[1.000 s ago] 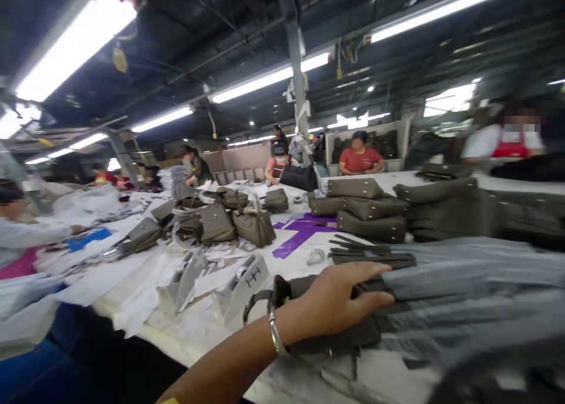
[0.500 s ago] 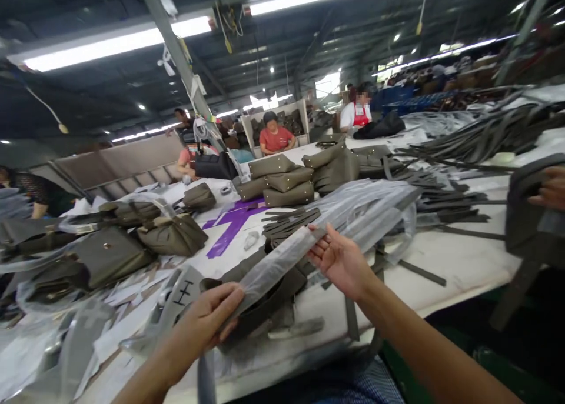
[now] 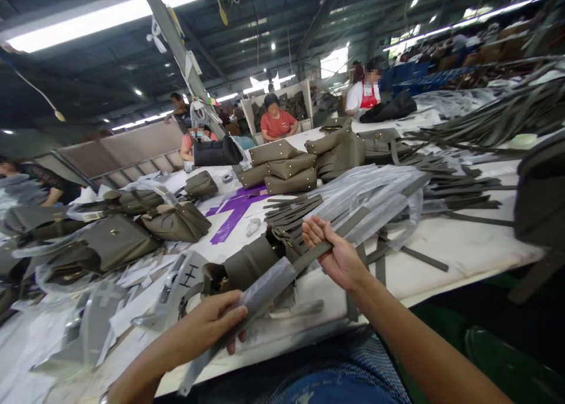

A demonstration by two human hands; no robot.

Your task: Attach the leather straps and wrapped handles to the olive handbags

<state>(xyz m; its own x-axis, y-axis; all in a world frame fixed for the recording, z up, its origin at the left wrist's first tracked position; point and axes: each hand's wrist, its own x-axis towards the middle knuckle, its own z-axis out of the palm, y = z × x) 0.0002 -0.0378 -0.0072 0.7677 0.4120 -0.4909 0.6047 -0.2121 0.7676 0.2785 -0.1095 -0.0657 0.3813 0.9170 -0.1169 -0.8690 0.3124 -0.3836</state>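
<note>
Left hand (image 3: 212, 327) pinches the plastic sleeve (image 3: 265, 289); right hand (image 3: 338, 257) grips the strap (image 3: 309, 258) (stretched straight between them) above the desk (image 3: 463, 248).

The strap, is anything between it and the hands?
Yes, at one end. A clear plastic sleeve covers the strap where the left hand grips it. The right hand holds bare strap, nothing between.

One head-worn camera looks forward and down, close over the worktable (image 3: 463, 251).
</note>
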